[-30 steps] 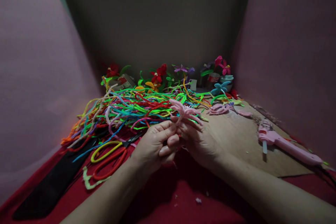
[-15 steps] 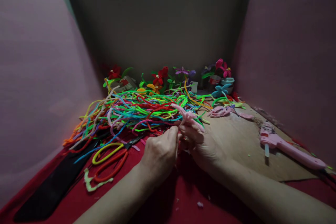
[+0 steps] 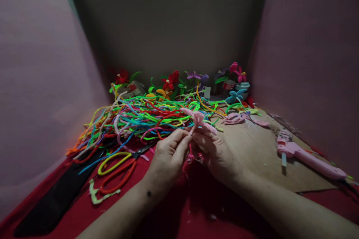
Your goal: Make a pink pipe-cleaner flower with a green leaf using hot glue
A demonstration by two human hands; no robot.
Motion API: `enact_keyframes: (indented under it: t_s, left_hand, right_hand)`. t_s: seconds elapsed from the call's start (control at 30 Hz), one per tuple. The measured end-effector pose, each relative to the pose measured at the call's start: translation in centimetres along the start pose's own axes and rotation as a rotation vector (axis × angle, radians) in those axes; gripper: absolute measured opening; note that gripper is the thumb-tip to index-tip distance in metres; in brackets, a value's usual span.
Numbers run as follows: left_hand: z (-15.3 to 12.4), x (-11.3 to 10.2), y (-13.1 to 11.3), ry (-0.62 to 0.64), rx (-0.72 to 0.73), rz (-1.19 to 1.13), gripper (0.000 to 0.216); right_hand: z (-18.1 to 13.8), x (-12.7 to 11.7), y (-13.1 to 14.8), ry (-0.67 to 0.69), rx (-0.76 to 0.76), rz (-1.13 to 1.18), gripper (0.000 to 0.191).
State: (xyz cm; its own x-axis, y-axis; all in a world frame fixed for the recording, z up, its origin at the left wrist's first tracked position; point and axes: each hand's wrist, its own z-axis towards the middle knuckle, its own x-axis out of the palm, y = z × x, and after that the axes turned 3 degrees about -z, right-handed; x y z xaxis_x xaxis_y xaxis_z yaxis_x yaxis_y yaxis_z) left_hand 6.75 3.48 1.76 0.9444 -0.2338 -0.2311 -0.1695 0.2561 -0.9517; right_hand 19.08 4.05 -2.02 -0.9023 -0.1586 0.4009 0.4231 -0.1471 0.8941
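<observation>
A pink pipe-cleaner flower (image 3: 198, 119) stands up between my two hands in the middle of the view. My left hand (image 3: 168, 155) pinches its stem from the left with thumb and fingers closed. From the right, my right hand (image 3: 215, 153) grips the same stem just under the petals. Both hands hover over a red cloth (image 3: 179, 209). A big heap of coloured pipe cleaners (image 3: 140, 117) lies right behind them.
Scissors with yellow and orange handles (image 3: 116, 168) lie left of my hands. A pink glue gun (image 3: 305, 155) rests on a cardboard sheet (image 3: 260, 149) at right. Finished flowers (image 3: 171, 80) and small cups (image 3: 241, 86) line the back wall. Pink walls close both sides.
My hands keep turning the pink flower's stem; my left fingers shifted from curled to a pinch at the stem. The flower tilted slightly. Nothing else has moved.
</observation>
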Motion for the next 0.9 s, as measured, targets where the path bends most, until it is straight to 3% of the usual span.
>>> enact_keyframes:
  t_s: [0.1, 0.23, 0.43, 0.63, 0.77, 0.9]
  left_hand:
    - [0.1, 0.0, -0.6, 0.05, -0.174, -0.246, 0.021]
    - [0.2, -0.2, -0.3, 0.14, -0.288, -0.501, 0.02]
    - [0.6, -0.8, 0.8, 0.321, -0.35, -0.811, 0.01]
    - [0.6, -1.1, 1.1, 0.475, -0.382, -1.0, 0.011]
    - [0.6, -0.9, 0.7, 0.43, -0.388, -0.897, 0.012]
    - [0.3, -0.4, 0.0, 0.241, -0.252, -0.38, 0.024]
  right_hand:
    - [0.1, -0.1, 0.0, 0.021, -0.01, 0.004, 0.013]
    - [0.1, 0.1, 0.4, 0.031, -0.036, 0.058, 0.01]
    - [0.0, 0.6, 1.2, 0.083, -0.029, 0.118, 0.028]
    - [0.1, 0.2, 0.9, 0.122, -0.069, 0.161, 0.021]
    - [0.2, -0.1, 0.3, 0.081, -0.012, 0.192, 0.008]
    - [0.3, -0.3, -0.2, 0.028, 0.06, 0.155, 0.016]
